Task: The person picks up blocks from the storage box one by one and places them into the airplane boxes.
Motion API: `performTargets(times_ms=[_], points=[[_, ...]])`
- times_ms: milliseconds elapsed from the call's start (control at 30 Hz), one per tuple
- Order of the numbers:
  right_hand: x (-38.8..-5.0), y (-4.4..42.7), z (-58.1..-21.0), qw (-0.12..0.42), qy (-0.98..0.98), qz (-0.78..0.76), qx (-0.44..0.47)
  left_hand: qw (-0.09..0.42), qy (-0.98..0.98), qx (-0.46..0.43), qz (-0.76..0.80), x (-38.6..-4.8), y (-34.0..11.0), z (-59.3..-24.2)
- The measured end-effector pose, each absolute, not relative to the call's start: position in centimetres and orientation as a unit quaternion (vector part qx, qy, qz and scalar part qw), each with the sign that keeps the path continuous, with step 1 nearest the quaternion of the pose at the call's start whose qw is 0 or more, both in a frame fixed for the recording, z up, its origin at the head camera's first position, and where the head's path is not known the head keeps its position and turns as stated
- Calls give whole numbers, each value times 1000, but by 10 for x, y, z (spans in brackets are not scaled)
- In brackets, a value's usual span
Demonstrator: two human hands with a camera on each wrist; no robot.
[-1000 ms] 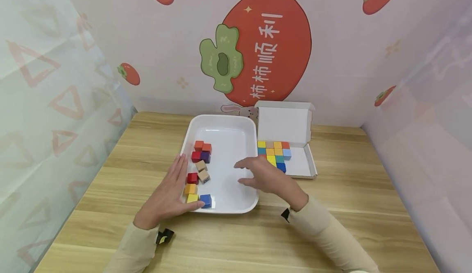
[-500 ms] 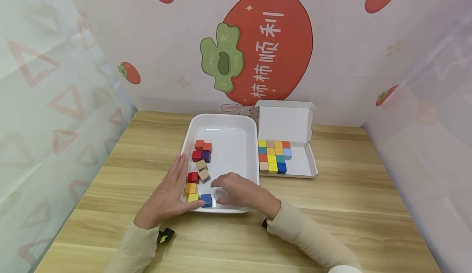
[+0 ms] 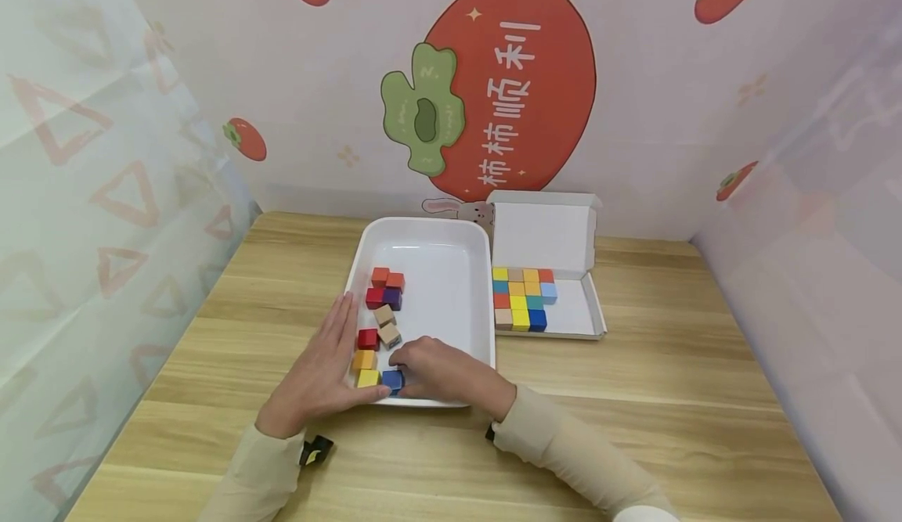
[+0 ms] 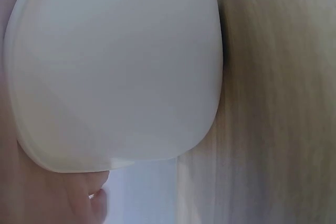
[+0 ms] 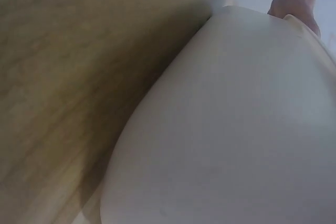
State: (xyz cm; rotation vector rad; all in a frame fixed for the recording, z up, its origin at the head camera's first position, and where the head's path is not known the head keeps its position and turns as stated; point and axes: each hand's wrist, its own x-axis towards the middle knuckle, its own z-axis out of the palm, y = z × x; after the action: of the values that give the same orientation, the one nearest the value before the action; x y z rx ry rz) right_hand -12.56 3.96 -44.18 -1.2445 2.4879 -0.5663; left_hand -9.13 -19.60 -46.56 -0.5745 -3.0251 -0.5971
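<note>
A white tray (image 3: 451, 311) holds loose cube blocks along its left side. My left hand (image 3: 313, 369) rests on the tray's front left corner, fingers straight along the left rim and thumb over the front rim, close to a blue block (image 3: 392, 380). In the tray's front part, my right hand (image 3: 444, 369) pinches that blue block, index finger behind it and thumb at its right side. Beside it sit a yellow block (image 3: 369, 379) and an orange block (image 3: 364, 359). Both wrist views show mostly the tray's outer wall (image 4: 115, 72).
Farther back in the tray lie red blocks (image 3: 375, 297), a purple block (image 3: 392, 298) and plain wooden blocks (image 3: 389, 336). Right of the tray stands a white cardboard box (image 3: 574, 311), lid raised, with rows of coloured blocks (image 3: 518, 303). A printed backdrop closes the table's far side.
My right hand has moved left and toward me, from beside the box across the tray to the blue block, its fingers closing in. The left hand has stayed on the tray corner.
</note>
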Motion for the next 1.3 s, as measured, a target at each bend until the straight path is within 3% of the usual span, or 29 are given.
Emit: performTargets(times_ms=[500,967,1300], points=[[-131,49,-432,174,878,-205,-397,6,-964,-188,-189,-91,-197,-465],[-143,119,-400,171,897,-260,-315,-1,-967,-182,-180,-91,-195,-465],[-150,197,-376,84,912,-279,-288,3,-965,-192,-180,-91,-196,-465]])
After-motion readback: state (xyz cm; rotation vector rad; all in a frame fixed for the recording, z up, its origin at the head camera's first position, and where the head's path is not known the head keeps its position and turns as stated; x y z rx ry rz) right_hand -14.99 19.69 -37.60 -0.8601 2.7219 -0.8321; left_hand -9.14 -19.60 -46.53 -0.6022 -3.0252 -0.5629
